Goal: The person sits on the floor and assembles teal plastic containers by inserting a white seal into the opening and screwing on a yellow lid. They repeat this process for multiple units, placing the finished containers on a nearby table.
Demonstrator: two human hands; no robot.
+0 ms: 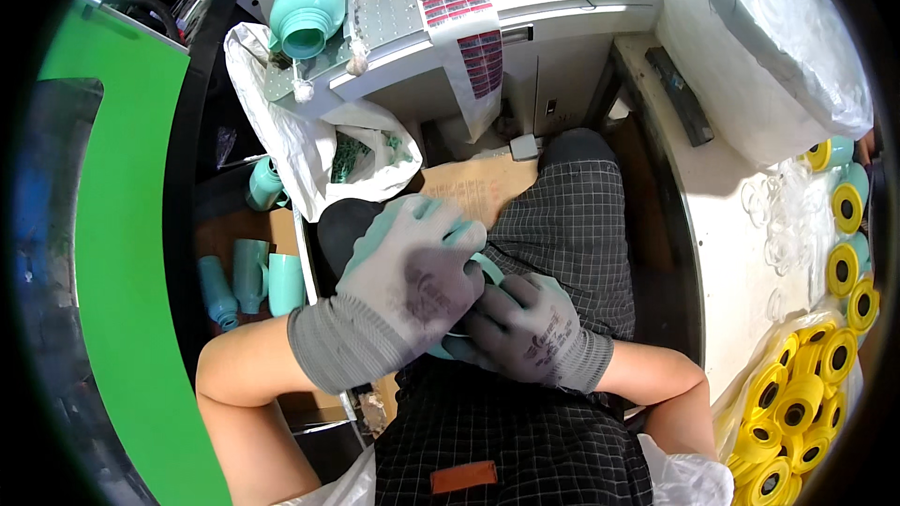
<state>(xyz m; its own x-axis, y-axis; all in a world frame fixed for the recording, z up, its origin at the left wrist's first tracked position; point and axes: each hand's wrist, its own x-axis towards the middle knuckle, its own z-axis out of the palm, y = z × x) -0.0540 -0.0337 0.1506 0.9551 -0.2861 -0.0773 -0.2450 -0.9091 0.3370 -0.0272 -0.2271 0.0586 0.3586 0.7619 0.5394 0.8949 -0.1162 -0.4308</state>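
My left hand (412, 272), in a grey-and-white knitted glove with teal-coated fingers, is closed over a teal plastic container (487, 268) above my lap. My right hand (525, 328), gloved the same way, grips the container from the other side. Only bits of a teal rim or handle show between and below the gloves; the rest is hidden. Slight blur covers the left fingertips. To my left, several teal plastic jugs (251, 272) lie in a cardboard box beside my leg.
A large teal jug (309, 2) lies on the metal-topped bench ahead. Below it hangs a white sack (361, 164) with green scraps. A label strip (480, 61) drapes over the bench edge. On the right are clear rings (778, 225), yellow caps (797, 403) and a big plastic bag (750, 47).
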